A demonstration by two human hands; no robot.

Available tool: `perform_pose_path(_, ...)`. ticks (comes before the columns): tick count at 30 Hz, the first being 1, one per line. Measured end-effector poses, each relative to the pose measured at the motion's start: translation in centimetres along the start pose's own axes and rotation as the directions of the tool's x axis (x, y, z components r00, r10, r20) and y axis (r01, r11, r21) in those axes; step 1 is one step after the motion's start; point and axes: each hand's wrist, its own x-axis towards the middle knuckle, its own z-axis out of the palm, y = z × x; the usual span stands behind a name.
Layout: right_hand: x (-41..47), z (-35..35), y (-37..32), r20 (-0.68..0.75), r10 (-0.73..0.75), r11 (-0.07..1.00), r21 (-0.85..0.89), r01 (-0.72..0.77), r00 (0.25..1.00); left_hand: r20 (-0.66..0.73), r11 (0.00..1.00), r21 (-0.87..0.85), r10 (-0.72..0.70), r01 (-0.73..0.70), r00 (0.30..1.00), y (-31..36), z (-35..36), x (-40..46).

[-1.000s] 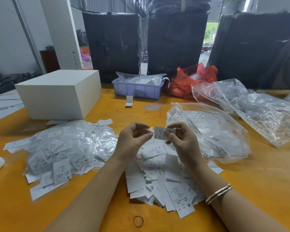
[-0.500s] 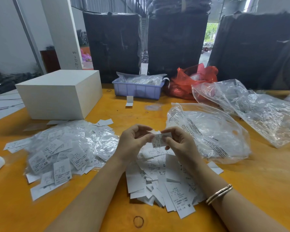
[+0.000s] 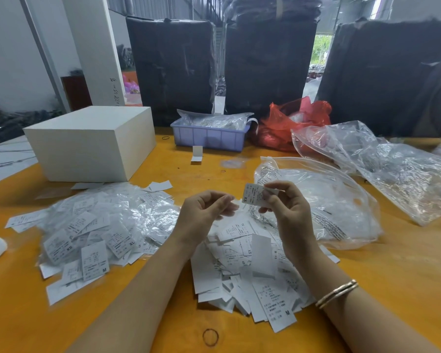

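Note:
My right hand [image 3: 288,212] pinches a small white size label [image 3: 253,196] marked XS, held upright above the table. My left hand [image 3: 204,215] is just left of the label, apart from it. Its fingers are curled with the thumb against the fingertips, and I see nothing between them. Under both hands lies a heap of bare white labels [image 3: 247,271]. To the left is a pile of labels in clear sleeves [image 3: 94,225].
On the orange table [image 3: 392,276] stand a white box [image 3: 92,141] at back left and a lilac bin [image 3: 209,136] behind centre. A red bag [image 3: 288,123] and clear plastic bags [image 3: 341,200] fill the right. A rubber band [image 3: 210,337] lies near the front edge.
Both hands were pinching the label together. Now my left hand has let go and drawn slightly left, while my right hand has lifted the label and turned it upright.

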Motion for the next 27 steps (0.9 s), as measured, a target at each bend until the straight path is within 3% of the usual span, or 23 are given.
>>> perform_pose_path(7, -0.26, 0.10, 0.12, 0.110, -0.026, 0.997, -0.076, 0.034, 0.994, 0.009, 1.000, -0.015, -0.011, 0.011, 1.000, -0.03, 0.02, -0.01)
perform_pose_path(12, -0.13, -0.08, 0.07, 0.078, -0.026, 0.999, -0.043, 0.029, 0.997, 0.019, 1.000, -0.005, -0.006, 0.006, 1.000, -0.14, -0.08, -0.04)
perform_pose_path(19, -0.30, 0.00, 0.48, 0.208, 0.049, 0.981, -0.192, -0.009, 0.977, 0.003, 1.000, 0.018, -0.016, 0.016, 1.000, -0.37, -0.07, 0.09)
perform_pose_path(27, -0.21, -0.21, 0.45, 0.222, 0.077, 0.972, -0.232, -0.024, 0.972, 0.009, 0.999, 0.029, -0.037, 0.036, 0.999, -0.55, -0.19, 0.26)
